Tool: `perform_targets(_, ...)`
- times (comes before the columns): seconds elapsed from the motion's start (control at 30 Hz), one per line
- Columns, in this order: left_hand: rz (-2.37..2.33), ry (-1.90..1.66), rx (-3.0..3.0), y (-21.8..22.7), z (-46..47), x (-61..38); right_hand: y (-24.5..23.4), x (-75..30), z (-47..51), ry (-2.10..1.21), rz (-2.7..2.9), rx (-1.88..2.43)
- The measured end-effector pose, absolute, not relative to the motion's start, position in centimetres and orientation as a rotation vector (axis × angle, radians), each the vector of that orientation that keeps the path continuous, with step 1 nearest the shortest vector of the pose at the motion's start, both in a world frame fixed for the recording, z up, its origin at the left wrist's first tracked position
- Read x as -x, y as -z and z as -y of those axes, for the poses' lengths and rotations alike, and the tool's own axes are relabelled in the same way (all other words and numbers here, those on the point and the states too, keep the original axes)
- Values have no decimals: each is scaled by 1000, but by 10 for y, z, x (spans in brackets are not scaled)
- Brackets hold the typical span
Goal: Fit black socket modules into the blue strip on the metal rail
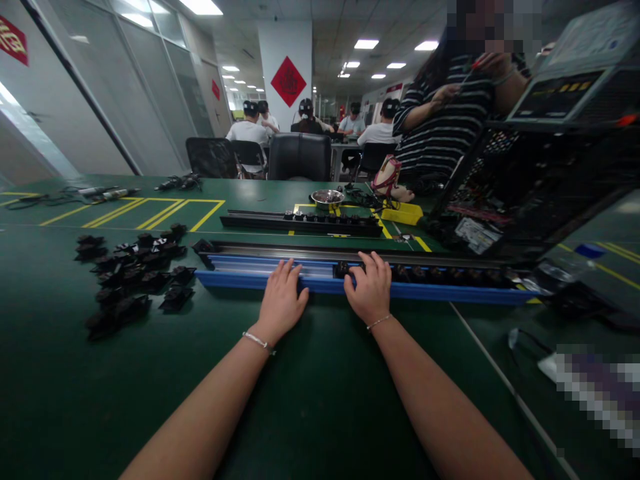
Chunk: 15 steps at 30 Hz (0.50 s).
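A long blue rail (240, 277) lies across the green table (150, 373) in front of me, its right half filled with a row of black parts (440, 273). My left hand (281, 300) rests flat on the rail's empty left stretch, fingers out. My right hand (369, 288) lies over the rail at the row's left end, fingertips curled onto the first black part (343, 269).
A heap of loose black parts (133, 273) lies at the left. Behind is a second black rail (300, 223), a metal bowl (327, 197) and a yellow tray (403, 213). An open computer case (530, 187) stands right; a person in stripes (450, 120) stands behind it.
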<state>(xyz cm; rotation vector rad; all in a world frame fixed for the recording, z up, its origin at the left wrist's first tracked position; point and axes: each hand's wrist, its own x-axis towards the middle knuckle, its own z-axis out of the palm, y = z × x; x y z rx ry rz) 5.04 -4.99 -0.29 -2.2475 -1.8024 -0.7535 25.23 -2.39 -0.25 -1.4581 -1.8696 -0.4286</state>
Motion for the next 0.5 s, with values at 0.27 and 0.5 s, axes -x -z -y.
perform_targets(0.27, 1767, 629, 2247, 11, 56, -65, 1, -250, 24, 414, 1944, 1469)
perform_targets(0.5, 1756, 683, 2289, 8, 53, -60, -2, -249, 28, 395, 2024, 1433)
